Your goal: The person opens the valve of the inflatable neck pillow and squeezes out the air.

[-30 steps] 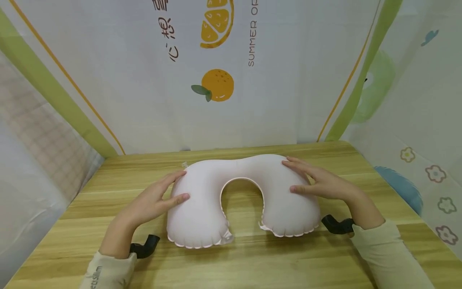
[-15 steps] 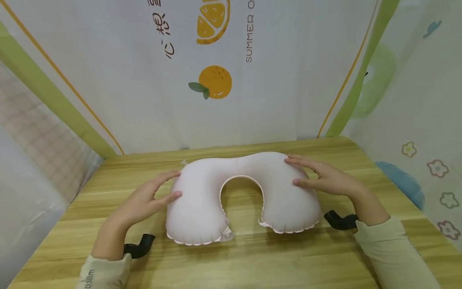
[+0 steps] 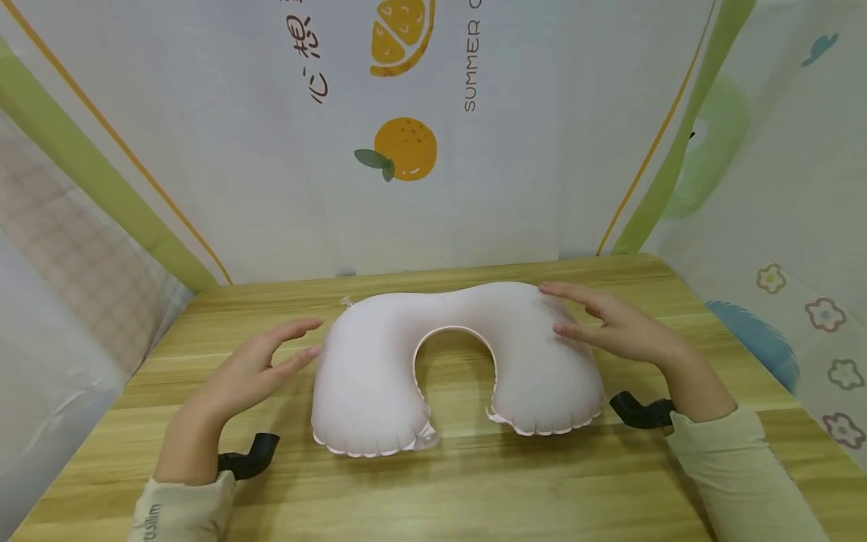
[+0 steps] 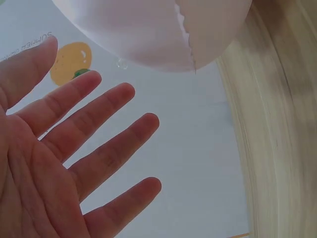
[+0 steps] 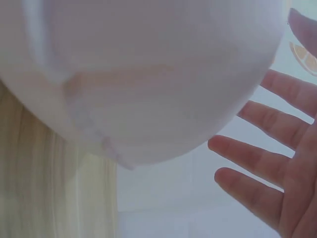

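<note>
Far left: left hand (image 3: 247,369), fingers straight and spread, holding nothing, palm turned toward the neck pillow (image 3: 433,361) and just beside its left lobe, apart from it. Sleeve cut off by the lower edge; a black mount (image 3: 247,459) half hidden under the wrist. From the left wrist view, only the pillow's scalloped seam end visible at the top edge, the rest cut off; a small clear valve (image 4: 122,63) barely made out beside it.

Middle: pale pink U-shaped neck pillow lay flat on the wooden desk (image 3: 474,482), open side toward the person, curved back toward the printed curtain (image 3: 406,150). Tiny valve at its back left edge, hard to make out from the head view.

Right: right hand (image 3: 619,327), fingers straight and relaxed, gripping nothing, over the right lobe's outer top; fingertip contact impossible to tell from the head view. From the right wrist view, fingers seemed clear of the blurred, cropped pillow, thumb cut off at the edge. Another black mount (image 3: 640,412) partly hidden behind the right wrist.
</note>
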The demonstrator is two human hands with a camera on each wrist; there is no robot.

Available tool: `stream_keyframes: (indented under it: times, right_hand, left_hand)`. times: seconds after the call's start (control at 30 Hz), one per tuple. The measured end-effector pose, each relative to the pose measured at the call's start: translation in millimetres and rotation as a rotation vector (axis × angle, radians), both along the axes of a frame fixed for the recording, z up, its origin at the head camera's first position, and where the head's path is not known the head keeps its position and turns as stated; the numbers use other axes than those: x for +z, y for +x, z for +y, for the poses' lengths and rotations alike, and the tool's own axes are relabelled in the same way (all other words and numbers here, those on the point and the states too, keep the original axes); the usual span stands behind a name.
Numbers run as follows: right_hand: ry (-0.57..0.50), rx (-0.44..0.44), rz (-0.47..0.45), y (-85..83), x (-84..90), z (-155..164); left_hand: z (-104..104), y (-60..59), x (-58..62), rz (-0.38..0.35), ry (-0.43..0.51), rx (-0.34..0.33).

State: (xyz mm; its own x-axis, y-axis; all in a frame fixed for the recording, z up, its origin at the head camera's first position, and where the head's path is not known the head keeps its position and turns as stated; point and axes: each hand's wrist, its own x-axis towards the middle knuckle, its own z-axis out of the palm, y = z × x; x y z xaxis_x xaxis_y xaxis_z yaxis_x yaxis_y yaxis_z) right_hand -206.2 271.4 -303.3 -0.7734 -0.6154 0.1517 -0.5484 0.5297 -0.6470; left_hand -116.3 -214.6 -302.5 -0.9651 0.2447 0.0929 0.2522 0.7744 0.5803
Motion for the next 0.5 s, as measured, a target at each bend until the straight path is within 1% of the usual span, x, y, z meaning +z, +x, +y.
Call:
stream_keyframes:
  times: [0.2, 0.33, 0.43, 0.5]
  right_hand:
    - [0.007, -0.005, 0.022, 0.7, 5.1, -0.2]
    - [0.012, -0.008, 0.021, 0.2, 7.4, -0.1]
    - [0.014, -0.009, 0.023, -1.1, 9.3, -0.6]
    - [0.011, -0.009, 0.031, -2.0, 12.3, -1.3]
  left_hand:
    - [-5.2, 1.0, -0.2, -0.001, 0.009, 0.011]
    - [-9.2, -0.6, -0.2, 0.039, 0.018, 0.003]
    - [-11.4, -3.1, 0.3, 0.067, 0.008, -0.001]
    - [-12.0, -5.2, -0.1, 0.072, 0.004, -0.004]
